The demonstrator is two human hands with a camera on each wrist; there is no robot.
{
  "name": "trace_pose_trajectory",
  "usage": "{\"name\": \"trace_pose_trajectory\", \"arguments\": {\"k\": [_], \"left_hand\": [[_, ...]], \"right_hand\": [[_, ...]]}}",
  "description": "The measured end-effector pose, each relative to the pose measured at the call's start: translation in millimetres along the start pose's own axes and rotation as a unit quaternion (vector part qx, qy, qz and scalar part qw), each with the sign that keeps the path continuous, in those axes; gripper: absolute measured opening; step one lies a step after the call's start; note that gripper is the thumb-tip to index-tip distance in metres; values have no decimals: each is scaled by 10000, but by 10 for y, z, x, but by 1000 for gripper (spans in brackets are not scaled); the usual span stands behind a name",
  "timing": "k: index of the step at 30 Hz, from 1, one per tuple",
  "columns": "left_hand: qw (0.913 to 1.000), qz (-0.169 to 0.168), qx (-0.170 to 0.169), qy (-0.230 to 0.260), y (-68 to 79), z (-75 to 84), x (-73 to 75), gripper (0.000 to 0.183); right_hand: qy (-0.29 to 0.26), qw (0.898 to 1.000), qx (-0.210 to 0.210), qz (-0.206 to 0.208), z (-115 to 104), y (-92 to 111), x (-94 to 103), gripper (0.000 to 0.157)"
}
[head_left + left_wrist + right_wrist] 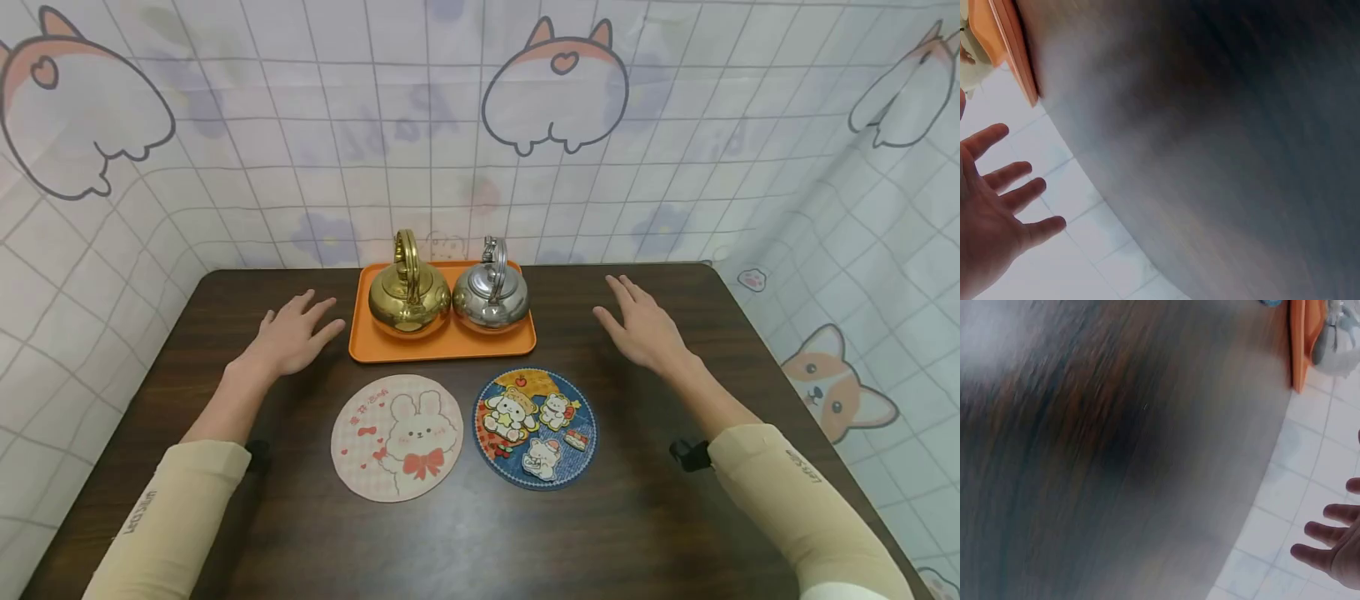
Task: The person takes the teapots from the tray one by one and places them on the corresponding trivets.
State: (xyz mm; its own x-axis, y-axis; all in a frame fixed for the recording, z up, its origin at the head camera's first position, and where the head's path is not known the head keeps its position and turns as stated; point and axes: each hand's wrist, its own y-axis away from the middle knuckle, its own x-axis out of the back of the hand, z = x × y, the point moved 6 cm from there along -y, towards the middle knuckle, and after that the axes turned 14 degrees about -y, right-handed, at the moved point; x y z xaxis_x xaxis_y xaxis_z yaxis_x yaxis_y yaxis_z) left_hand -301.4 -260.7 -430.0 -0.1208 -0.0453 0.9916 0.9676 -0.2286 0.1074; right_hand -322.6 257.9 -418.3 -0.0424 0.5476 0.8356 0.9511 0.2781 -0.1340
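An orange tray [442, 353] lies at the back of the dark wooden table. On it stand a gold teapot [408, 300] at left and a silver teapot [491, 298] at right, side by side with handles raised. My left hand [295, 335] hovers just left of the tray, fingers spread, holding nothing. To the right of the tray, farther off, my right hand [641, 327] reaches over the table with straight fingers and an empty palm. Both wrist views show the spread fingers beside the table edge, with part of the tray at the top corner.
In front of the tray lie two round mats: a pink rabbit mat [397, 437] at left and a blue mat [573, 462] with cartoon figures at right. A white gridded curtain [420, 125] with corgi prints hangs behind the table [450, 550] and along its sides.
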Motion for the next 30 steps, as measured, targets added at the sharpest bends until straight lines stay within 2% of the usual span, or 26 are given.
{"name": "trace_pose_trajectory", "arguments": {"k": [11,17,21,25,30], "left_hand": [[9986,293,-135,414,-24,118,14,67],[9950,490,-36,874,-35,142,22,61],[9889,644,87,1338,-19,135,38,57],[9811,601,341,1807,-24,97,37,55],[9737,322,590,2176,-63,76,17,57]], "right_hand": [[-285,9985,314,354,-237,30,-20,65],[-414,9967,520,462,-401,24,-32,61],[-582,9950,636,508,-521,29,-31,60],[-716,9923,808,604,-640,23,-18,58],[-854,9883,1044,715,-772,12,-4,54]]}}
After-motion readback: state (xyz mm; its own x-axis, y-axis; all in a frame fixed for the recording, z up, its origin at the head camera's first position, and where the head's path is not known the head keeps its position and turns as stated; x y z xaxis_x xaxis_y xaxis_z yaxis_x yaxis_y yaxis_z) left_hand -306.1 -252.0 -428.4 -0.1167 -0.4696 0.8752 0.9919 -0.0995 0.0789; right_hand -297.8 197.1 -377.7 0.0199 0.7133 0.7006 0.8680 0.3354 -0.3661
